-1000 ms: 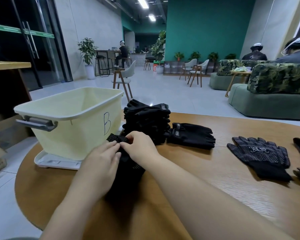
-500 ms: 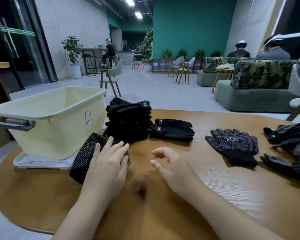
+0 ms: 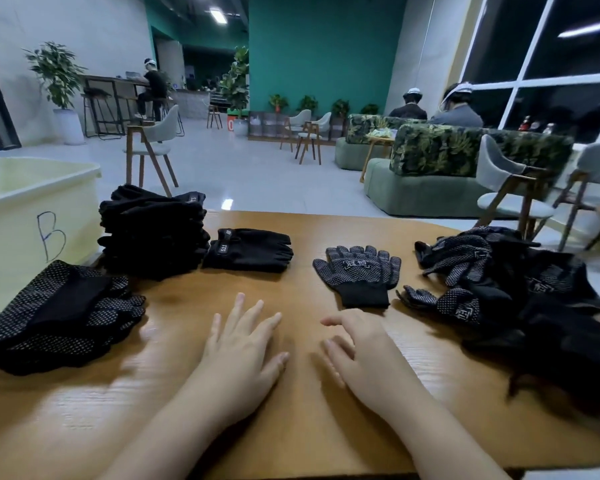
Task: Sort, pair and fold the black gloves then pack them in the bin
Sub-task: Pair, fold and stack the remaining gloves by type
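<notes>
A folded dotted black glove pair (image 3: 59, 315) lies at the left, beside the pale yellow bin (image 3: 25, 216) marked "B". Behind it stands a stack of plain black gloves (image 3: 153, 233), with a small folded pair (image 3: 250, 251) to its right. One dotted glove (image 3: 359, 271) lies flat mid-table, fingers pointing away. A loose heap of dotted gloves (image 3: 520, 299) fills the right side. My left hand (image 3: 243, 355) hovers over the bare wood with fingers spread, holding nothing. My right hand (image 3: 361, 355) is beside it, fingers loosely bent, empty, just short of the flat glove's cuff.
The round wooden table (image 3: 291, 427) has its far edge behind the gloves. Chairs (image 3: 506, 188) stand close beyond the right side, sofas and seated people farther back.
My left hand has let go of the folded dotted pair and moved right to the table's middle. My right hand has shifted right too. The view has swung right, revealing the loose heap.
</notes>
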Demonstrator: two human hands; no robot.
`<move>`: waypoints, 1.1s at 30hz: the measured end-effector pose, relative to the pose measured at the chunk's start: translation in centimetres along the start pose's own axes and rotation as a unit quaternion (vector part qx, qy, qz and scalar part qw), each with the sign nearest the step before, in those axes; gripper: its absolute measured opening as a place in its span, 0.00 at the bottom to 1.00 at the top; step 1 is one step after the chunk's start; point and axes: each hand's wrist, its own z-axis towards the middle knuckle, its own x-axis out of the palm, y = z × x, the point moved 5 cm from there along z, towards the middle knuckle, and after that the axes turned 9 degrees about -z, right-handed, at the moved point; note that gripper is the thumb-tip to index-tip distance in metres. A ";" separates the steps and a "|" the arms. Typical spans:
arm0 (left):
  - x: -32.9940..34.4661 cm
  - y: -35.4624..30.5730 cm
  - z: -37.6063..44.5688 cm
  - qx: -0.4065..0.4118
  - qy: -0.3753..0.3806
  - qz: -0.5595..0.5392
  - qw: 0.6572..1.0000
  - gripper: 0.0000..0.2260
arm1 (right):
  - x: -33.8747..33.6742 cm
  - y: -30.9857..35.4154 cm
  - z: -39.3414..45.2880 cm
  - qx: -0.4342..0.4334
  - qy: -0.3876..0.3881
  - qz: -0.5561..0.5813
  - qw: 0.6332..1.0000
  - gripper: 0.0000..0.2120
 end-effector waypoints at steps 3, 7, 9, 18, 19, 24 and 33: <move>1.1 -1.5 0.4 0.011 0.018 -0.010 1.000 0.28 | -1.3 -2.0 -1.6 0.032 -0.042 -0.014 0.998 0.12; 1.8 -2.3 0.2 0.059 -0.010 -0.016 0.998 0.30 | -3.2 -4.7 -3.6 0.101 -0.088 -0.023 0.991 0.10; 1.8 -2.5 0.0 0.088 -0.014 -0.026 0.996 0.37 | -4.3 -6.1 -4.3 0.136 -0.139 -0.041 0.980 0.10; 1.6 -3.0 0.1 0.094 -0.007 -0.042 0.995 0.24 | -8.0 -12.4 -1.6 0.298 -0.201 -0.094 0.928 0.22; 1.6 -3.0 0.0 0.094 -0.005 -0.045 0.995 0.24 | -7.7 -13.0 -1.1 0.318 -0.183 -0.105 0.924 0.23; 1.6 -3.0 0.0 0.108 -0.010 -0.066 0.992 0.30 | -6.6 -13.1 -0.5 0.342 -0.117 -0.072 0.930 0.22; 1.3 -3.0 -0.3 0.104 -0.030 -0.082 0.991 0.22 | -5.8 -4.3 -1.3 0.118 -0.112 0.010 0.987 0.14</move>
